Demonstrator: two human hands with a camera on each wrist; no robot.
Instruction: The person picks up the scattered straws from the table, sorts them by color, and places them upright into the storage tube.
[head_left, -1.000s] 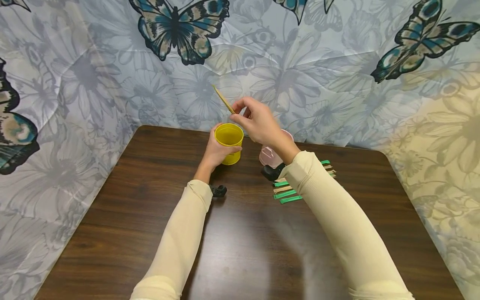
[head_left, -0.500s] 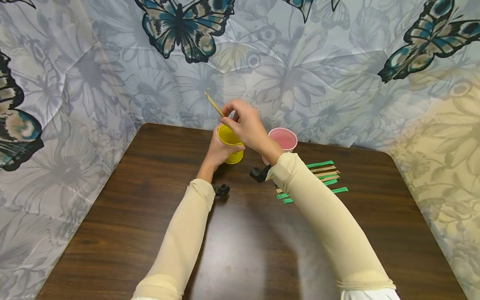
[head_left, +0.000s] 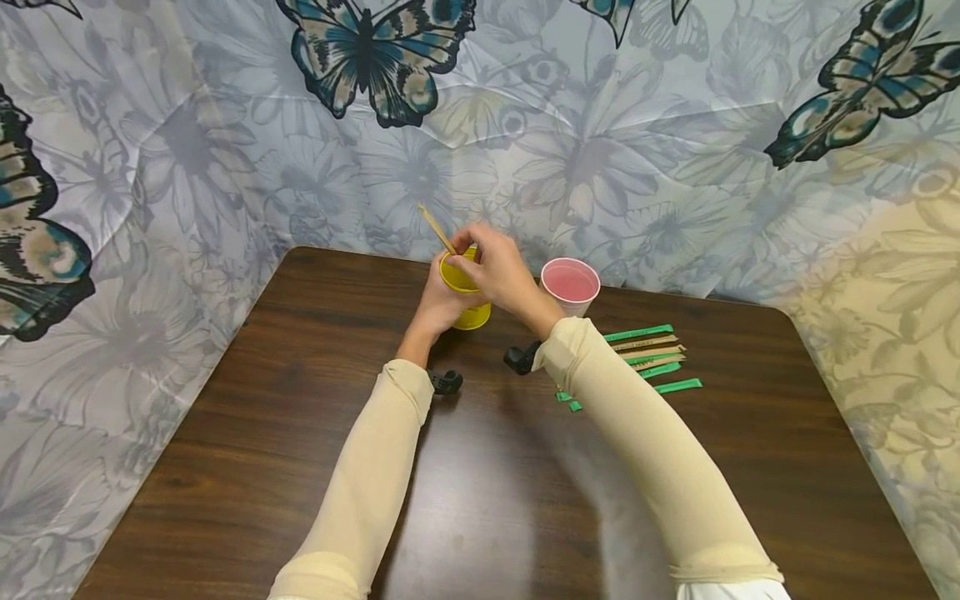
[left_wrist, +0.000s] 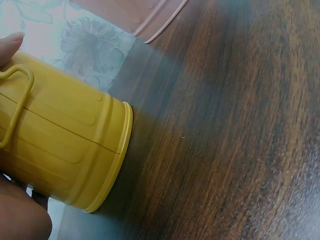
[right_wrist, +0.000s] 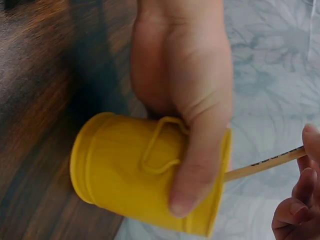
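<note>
Stick (head_left: 435,227) at upper centre of the frame, pinched in the right hand (head_left: 497,268) above the yellow cup (head_left: 474,318), lower end hidden at the rim, left hand (head_left: 437,305) gripping the yellow cup, pink cup (head_left: 570,283) and green strips (head_left: 678,386) right of centre

Head above, 2 wrist closeups sharing yellow cup (right_wrist: 132,172)

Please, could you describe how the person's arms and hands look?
The left sleeve and right sleeve are long, plain and cream, with bunched cuffs. White fabric shows beyond the right sleeve's upper end. A small black device sits by each cuff. The hands wear no gloves.
</note>
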